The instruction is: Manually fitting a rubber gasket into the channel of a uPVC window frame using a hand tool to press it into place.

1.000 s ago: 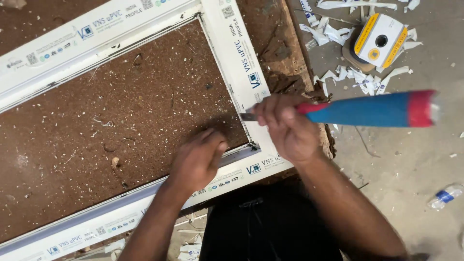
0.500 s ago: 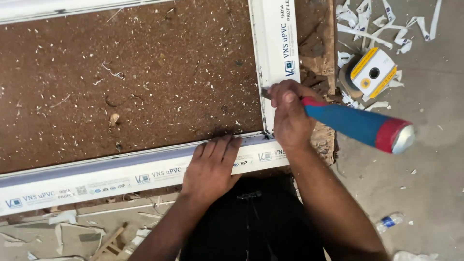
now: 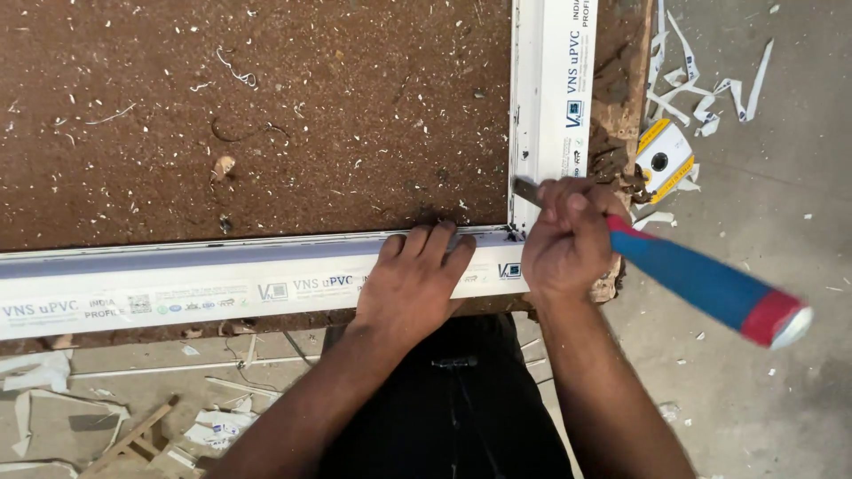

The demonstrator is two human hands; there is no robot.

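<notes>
At the inner corner of the white window frame (image 3: 266, 284), where the lower rail meets the right-hand upright, the metal blade of a chisel (image 3: 710, 288) rests against the upright just above the joint. The chisel runs from that corner down and to the right, its blue handle ending in a red band and a pale cap that hang out past the bench edge over the floor. The right hand (image 3: 568, 244) is wrapped around the front of the handle, fingers fully closed on it, with only the blade tip showing beyond the knuckles. The left hand (image 3: 413, 284) lies flat, palm down, on the lower rail just left of the corner; its fingers are extended, close together, and grip nothing, the fingertips reaching the rail's inner edge. The two hands are near each other but apart. The frame lies flat on a brown bench (image 3: 266, 115) whose surface is sprinkled with pale shavings. Beyond the upright, on the grey floor (image 3: 781, 177), a yellow-and-white tape measure (image 3: 664, 160) sits among curled white plastic strips (image 3: 710, 89).
</notes>
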